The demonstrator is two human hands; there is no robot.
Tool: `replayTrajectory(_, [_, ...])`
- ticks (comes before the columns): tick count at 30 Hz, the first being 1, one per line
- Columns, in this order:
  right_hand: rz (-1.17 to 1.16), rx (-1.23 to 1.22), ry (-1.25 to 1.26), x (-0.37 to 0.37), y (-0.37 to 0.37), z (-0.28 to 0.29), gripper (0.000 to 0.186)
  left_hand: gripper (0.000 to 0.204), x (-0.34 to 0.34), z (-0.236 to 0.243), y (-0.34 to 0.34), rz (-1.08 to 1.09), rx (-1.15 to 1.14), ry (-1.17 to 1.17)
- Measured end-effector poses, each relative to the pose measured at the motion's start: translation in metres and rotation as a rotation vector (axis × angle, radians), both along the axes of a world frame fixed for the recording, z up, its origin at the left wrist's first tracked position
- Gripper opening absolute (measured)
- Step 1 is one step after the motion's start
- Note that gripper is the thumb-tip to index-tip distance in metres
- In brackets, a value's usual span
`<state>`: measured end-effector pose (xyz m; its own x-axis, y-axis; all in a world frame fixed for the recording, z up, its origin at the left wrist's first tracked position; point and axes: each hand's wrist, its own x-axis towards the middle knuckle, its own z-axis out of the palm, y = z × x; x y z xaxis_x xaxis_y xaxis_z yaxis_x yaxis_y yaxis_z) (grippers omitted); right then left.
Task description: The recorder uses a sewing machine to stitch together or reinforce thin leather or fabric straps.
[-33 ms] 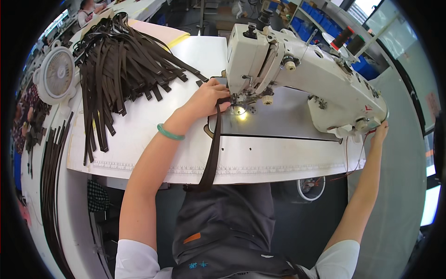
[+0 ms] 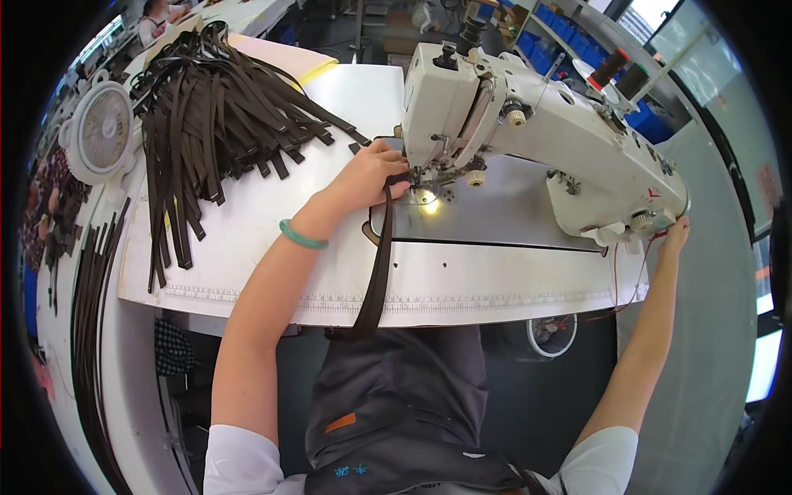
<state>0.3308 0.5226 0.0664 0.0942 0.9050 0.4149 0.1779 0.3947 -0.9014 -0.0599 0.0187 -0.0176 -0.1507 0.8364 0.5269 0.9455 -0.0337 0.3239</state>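
Note:
My left hand [image 2: 375, 177], with a green bangle [image 2: 303, 238] on the wrist, pinches a dark brown strap [image 2: 378, 276] beside the needle of a white industrial sewing machine [image 2: 612, 144]; the strap hangs over the table's front edge. A small lamp lights the steel bed [image 2: 503, 206] near the needle. At the machine's right end my right hand [image 2: 678, 229] is curled on the handwheel [image 2: 685, 202], partly hidden by the housing. A large pile of similar straps [image 2: 214, 124] lies on the white table [image 2: 264, 272], left of my left hand.
A white fan [image 2: 106, 132] stands at left, above long straps [image 2: 95, 313]. Pink and yellow sheets lie behind the pile. Blue bins [image 2: 561, 37] fill a back-right shelf beyond thread cones [image 2: 631, 80]. A co-worker [image 2: 153, 22] sits at far left back. A bucket [image 2: 551, 334] is below the table.

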Motion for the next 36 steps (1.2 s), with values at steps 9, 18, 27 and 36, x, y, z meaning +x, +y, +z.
replayTrajectory(9, [0.076, -0.021, 0.215, -0.009, 0.005, -0.024, 0.045, 0.027, -0.003, -0.004, -0.004, 0.043, -0.024, 0.056])
replayTrajectory(18, [-0.108, 0.271, -0.906, 0.030, 0.096, 0.048, 0.051, 0.028, -0.024, 0.006, 0.005, 0.242, -0.169, 0.317])
replayTrajectory(27, [0.386, -0.045, 0.196, 0.025, 0.035, -0.030, 0.038, 0.032, -0.029, 0.009, 0.011, 0.322, -0.214, 0.218])
replayTrajectory(36, [0.423, -0.083, 0.177, 0.017, 0.012, -0.027, 0.029, 0.049, 0.049, 0.004, -0.043, 0.352, -0.128, 0.360])
